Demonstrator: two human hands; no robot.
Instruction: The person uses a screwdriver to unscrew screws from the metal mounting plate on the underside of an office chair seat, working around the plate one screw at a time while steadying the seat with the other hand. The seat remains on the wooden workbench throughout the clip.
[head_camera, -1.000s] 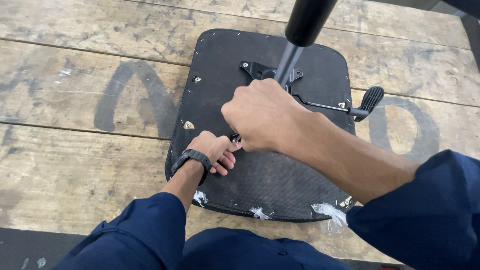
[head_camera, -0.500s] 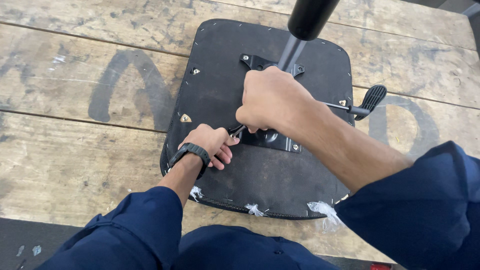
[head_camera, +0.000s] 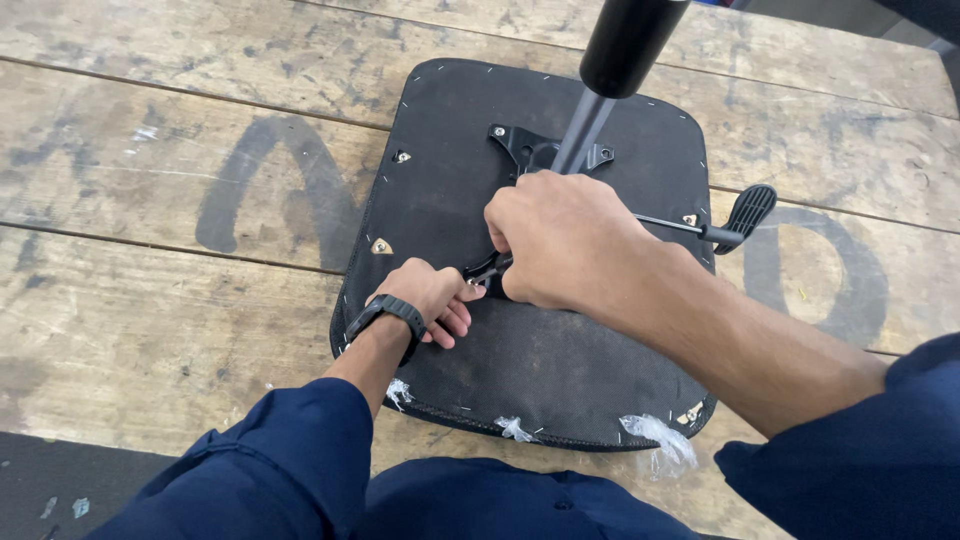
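Gripping a small dark tool (head_camera: 487, 268), the right hand (head_camera: 565, 240) is curled into a fist over the middle of the upturned chair seat (head_camera: 440, 130), with only the tip of the tool showing past the knuckles. The left hand (head_camera: 432, 298) lies just beside that tip, on the side of the seat's near-left edge, its fingers folded down against the black underside and touching the tool's end; whether it grips anything I cannot tell. A black watch (head_camera: 388, 312) sits on that wrist, and both arms come out of dark blue sleeves (head_camera: 290, 450).

Beyond the right hand, toward the seat's far edge, a black metal plate (head_camera: 520, 148) is fixed to the underside, and a grey column (head_camera: 582, 130) rises from it, ending in a thick black tube (head_camera: 628, 40). A thin rod with a black paddle lever (head_camera: 748, 212) sticks out past the seat's right edge. Small brass-coloured fittings (head_camera: 381, 246) sit near the seat's left edge, and scraps of clear plastic (head_camera: 660, 440) cling to its near edge.

The seat lies flat on a worn wooden desk (head_camera: 150, 260) with faded dark paint marks to the seat's left and right.
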